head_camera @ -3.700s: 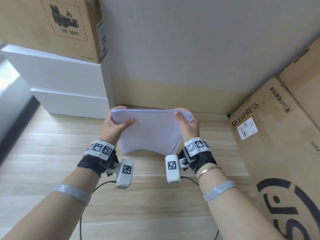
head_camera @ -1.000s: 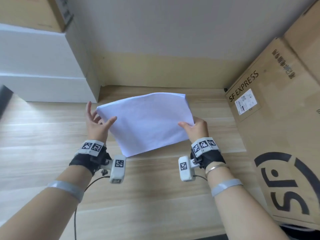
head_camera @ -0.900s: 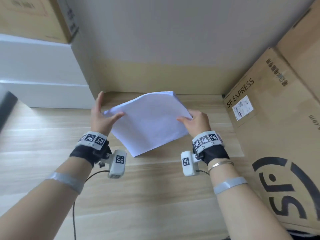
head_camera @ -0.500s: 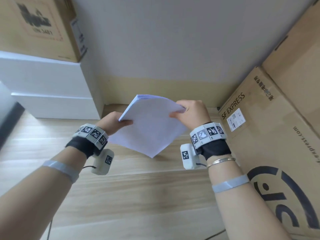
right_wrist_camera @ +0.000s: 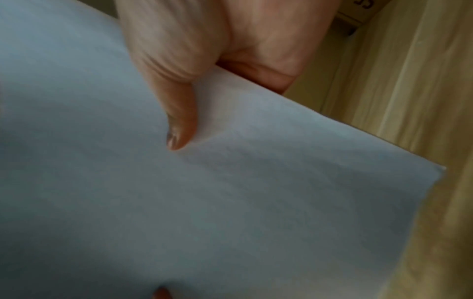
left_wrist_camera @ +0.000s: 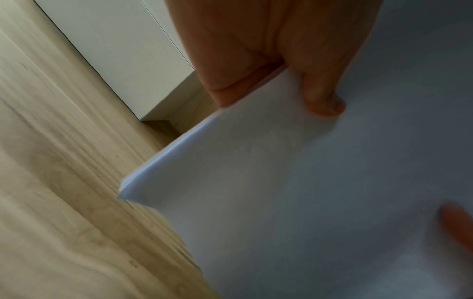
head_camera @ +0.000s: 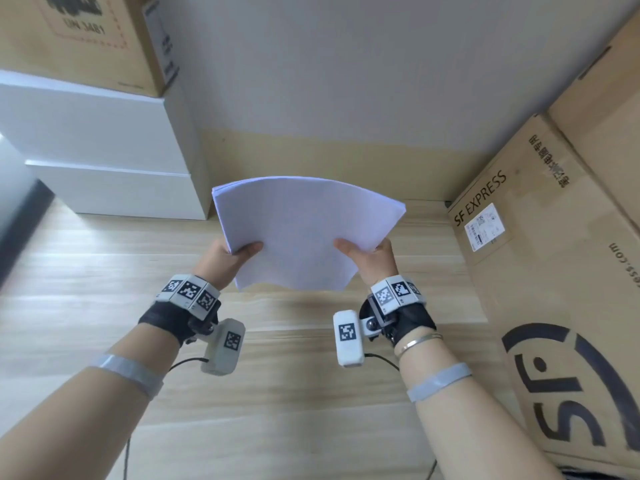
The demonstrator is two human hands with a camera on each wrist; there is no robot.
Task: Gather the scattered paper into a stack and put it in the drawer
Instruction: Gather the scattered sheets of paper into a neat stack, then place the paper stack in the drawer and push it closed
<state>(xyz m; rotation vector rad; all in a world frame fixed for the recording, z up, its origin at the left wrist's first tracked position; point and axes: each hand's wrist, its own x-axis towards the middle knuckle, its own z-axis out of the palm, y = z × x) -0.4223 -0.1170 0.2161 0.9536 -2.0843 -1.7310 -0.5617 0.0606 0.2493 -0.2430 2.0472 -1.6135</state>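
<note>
A stack of white paper (head_camera: 304, 230) is held flat above the wooden floor, its long edges squared. My left hand (head_camera: 232, 256) pinches its left edge, thumb on top and fingers under. My right hand (head_camera: 367, 252) pinches the right edge the same way. In the left wrist view the left thumb lies on the paper (left_wrist_camera: 294, 192), and the stack's layered corner shows. In the right wrist view the right thumb presses the top sheet of the paper (right_wrist_camera: 230, 192). A white drawer unit (head_camera: 104, 161) stands at the left against the wall, its drawer fronts closed.
A cardboard box (head_camera: 86, 36) sits on top of the drawer unit. Large SF Express cartons (head_camera: 554, 271) line the right side. The wall (head_camera: 329, 81) is close ahead. Bare wooden floor (head_camera: 277, 393) lies under my arms.
The stack was turned from a corner-down tilt to flat and level. Both hands shifted to grip its left and right edges, nearer the lower end.
</note>
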